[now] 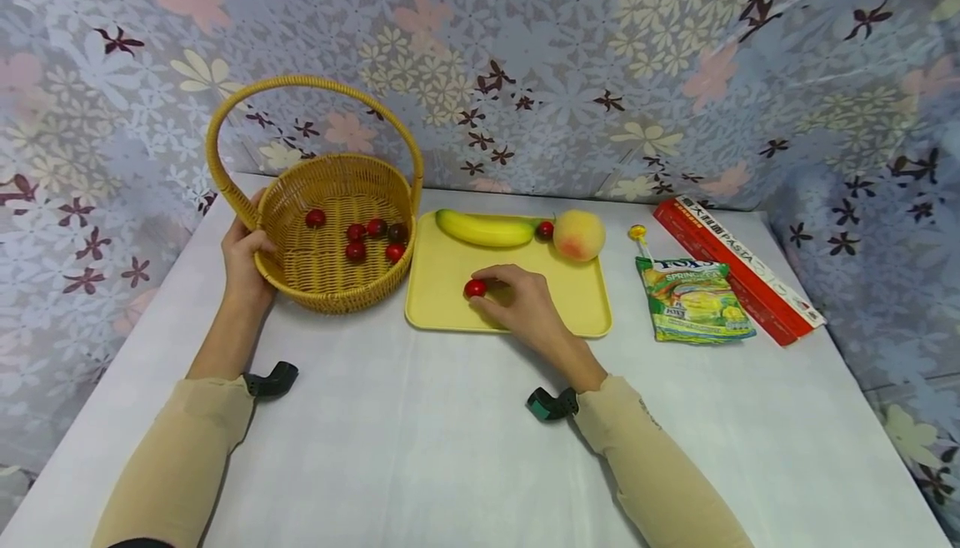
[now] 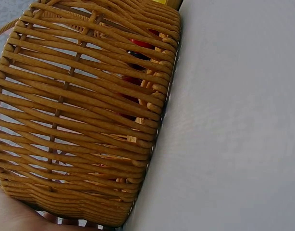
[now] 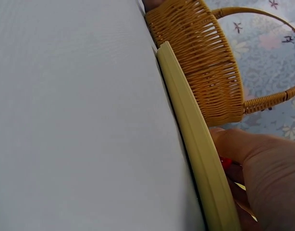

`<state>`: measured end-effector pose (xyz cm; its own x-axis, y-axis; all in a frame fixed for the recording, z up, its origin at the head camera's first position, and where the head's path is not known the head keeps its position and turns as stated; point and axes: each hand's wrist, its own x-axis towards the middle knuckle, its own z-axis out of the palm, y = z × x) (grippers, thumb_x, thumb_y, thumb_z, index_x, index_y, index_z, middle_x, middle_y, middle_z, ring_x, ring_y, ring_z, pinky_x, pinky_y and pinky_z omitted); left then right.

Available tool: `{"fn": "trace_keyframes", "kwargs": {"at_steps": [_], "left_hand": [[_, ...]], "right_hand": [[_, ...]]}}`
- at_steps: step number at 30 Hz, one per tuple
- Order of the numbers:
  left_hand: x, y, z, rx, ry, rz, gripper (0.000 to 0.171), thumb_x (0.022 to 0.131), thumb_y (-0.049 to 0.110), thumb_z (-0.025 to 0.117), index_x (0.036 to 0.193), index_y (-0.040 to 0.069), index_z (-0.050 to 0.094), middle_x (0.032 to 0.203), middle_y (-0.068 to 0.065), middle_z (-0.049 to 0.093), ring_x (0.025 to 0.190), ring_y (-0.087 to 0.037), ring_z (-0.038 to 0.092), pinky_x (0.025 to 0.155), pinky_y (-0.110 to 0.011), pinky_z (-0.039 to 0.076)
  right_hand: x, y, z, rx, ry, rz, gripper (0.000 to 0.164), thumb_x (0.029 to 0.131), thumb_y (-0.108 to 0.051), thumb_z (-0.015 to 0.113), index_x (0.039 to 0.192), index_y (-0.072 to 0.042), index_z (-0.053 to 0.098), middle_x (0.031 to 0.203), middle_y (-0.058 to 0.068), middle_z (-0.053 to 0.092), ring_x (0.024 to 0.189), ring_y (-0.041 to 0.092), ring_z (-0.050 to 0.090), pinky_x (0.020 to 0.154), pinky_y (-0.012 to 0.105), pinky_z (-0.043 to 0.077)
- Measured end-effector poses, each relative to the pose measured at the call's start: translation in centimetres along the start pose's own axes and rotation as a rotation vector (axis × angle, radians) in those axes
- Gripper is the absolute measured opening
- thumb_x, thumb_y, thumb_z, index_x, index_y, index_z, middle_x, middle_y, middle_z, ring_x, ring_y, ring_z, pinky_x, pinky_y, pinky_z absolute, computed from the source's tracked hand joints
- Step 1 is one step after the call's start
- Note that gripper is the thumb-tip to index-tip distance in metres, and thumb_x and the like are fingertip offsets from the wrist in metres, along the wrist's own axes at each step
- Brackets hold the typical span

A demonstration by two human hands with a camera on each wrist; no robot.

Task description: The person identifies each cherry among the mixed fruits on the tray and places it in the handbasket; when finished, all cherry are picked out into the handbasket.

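My left hand (image 1: 246,261) grips the left side of a wicker basket (image 1: 341,298), its thumb over the rim. Several dark red cherries (image 1: 356,251) lie inside the basket, and some show through the weave in the left wrist view. Over the yellow tray (image 1: 435,315), my right hand (image 1: 521,302) pinches a red cherry (image 1: 474,288) between thumb and fingers. Along the tray's far side lie a banana (image 1: 487,230), another cherry (image 1: 544,231) and a peach (image 1: 578,236). In the right wrist view, the held cherry (image 3: 226,162) is mostly hidden by the hand.
Right of the tray are a yellow lollipop (image 1: 637,232), a green snack bag (image 1: 693,302) and a long red pasta box (image 1: 738,269). The basket's tall handle (image 1: 315,80) arches above it. A flowered cloth (image 1: 525,57) hangs behind the white table (image 1: 420,448).
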<state>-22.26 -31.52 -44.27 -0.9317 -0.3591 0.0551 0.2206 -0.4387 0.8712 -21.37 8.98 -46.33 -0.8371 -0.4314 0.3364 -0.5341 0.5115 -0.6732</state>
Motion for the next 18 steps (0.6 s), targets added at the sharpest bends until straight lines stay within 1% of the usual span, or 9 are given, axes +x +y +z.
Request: {"fn": "trace_keyframes", "kwargs": {"at_steps": [5, 13, 18], "left_hand": [[-0.05, -0.02, 0.0, -0.009, -0.004, 0.003, 0.076, 0.074, -0.014, 0.031, 0.143, 0.011, 0.051, 0.149, -0.005, 0.046, 0.134, -0.021, 0.039, 0.109, -0.03, 0.032], [-0.12, -0.01, 0.07, 0.002, -0.002, 0.002, 0.076, 0.074, -0.014, 0.031, 0.144, 0.011, 0.05, 0.149, -0.005, 0.046, 0.134, -0.021, 0.038, 0.11, -0.03, 0.032], [-0.12, 0.03, 0.09, 0.004, -0.003, 0.003, 0.076, 0.074, -0.014, 0.031, 0.144, 0.011, 0.049, 0.15, -0.005, 0.045, 0.135, -0.021, 0.038, 0.11, -0.03, 0.032]], "right_hand": [[-0.03, -0.03, 0.03, 0.013, -0.003, -0.001, 0.033, 0.082, -0.024, 0.081, 0.113, -0.015, 0.073, 0.11, -0.001, 0.072, 0.102, 0.013, 0.065, 0.093, 0.036, 0.05], [-0.08, -0.06, 0.01, 0.015, -0.006, 0.003, 0.033, 0.082, -0.024, 0.081, 0.113, -0.015, 0.073, 0.109, -0.001, 0.073, 0.103, 0.014, 0.065, 0.094, 0.036, 0.049], [-0.01, -0.15, -0.08, 0.032, 0.016, -0.036, 0.033, 0.082, -0.021, 0.08, 0.114, -0.015, 0.073, 0.111, -0.001, 0.073, 0.105, 0.015, 0.066, 0.094, 0.036, 0.05]]}}
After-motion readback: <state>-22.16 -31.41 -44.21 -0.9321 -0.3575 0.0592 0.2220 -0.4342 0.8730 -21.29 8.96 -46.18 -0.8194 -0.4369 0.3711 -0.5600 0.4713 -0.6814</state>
